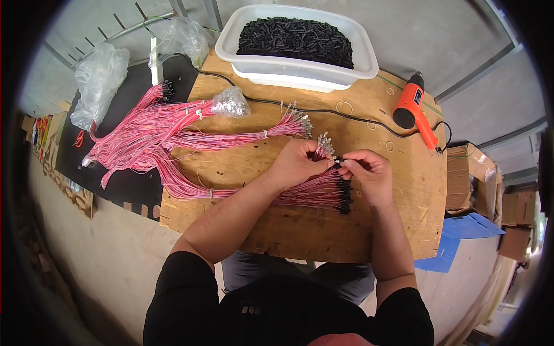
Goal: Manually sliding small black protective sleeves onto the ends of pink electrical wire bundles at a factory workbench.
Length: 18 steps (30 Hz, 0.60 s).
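Pink wires (133, 124) lay in tied bundles across the left and middle of the wooden table (415, 213). At the nearest bundle's right end, our left hand (300, 163) was pinched around metal-tipped wire ends (325, 144), and our right hand (369, 173) had its fingertips closed on what looked like a small black sleeve (339, 162). We judged the step to be sleeving one terminal; the next move seemed to call for a steady tip and a straight push.
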Available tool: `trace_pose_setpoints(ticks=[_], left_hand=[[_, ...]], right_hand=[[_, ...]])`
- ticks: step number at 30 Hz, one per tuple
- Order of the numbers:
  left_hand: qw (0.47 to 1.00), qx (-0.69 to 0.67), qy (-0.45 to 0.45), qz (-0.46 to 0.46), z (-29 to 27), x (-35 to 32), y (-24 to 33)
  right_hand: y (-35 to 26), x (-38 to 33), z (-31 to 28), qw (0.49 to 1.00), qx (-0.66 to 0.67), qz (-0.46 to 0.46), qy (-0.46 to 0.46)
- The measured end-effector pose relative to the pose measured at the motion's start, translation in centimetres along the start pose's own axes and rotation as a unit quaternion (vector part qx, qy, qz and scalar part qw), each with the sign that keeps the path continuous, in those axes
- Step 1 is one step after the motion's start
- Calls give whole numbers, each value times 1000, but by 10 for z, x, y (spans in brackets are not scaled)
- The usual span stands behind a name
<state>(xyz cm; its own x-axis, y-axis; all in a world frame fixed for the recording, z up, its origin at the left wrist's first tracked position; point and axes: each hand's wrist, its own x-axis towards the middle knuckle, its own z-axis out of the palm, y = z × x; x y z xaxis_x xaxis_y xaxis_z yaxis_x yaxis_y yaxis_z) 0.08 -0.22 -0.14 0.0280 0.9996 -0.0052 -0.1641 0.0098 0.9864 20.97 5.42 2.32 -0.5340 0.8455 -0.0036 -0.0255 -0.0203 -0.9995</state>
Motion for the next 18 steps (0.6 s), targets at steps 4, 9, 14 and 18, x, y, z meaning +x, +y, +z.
trace_pose_setpoints(ticks=[4, 9, 14, 18], left_hand=[[1000, 8, -3, 1, -1, 0, -1], [1000, -9, -15, -14, -3, -1, 0], [998, -30, -32, -34, -6, 0, 0], [999, 2, -36, -36, -8, 0, 3]], right_hand=[[0, -1, 3, 1000, -1, 3, -1], [0, -1, 1, 1000, -6, 6, -4], [0, 0, -3, 1000, 3, 4, 5], [-2, 1, -4, 1000, 11, 16, -9]])
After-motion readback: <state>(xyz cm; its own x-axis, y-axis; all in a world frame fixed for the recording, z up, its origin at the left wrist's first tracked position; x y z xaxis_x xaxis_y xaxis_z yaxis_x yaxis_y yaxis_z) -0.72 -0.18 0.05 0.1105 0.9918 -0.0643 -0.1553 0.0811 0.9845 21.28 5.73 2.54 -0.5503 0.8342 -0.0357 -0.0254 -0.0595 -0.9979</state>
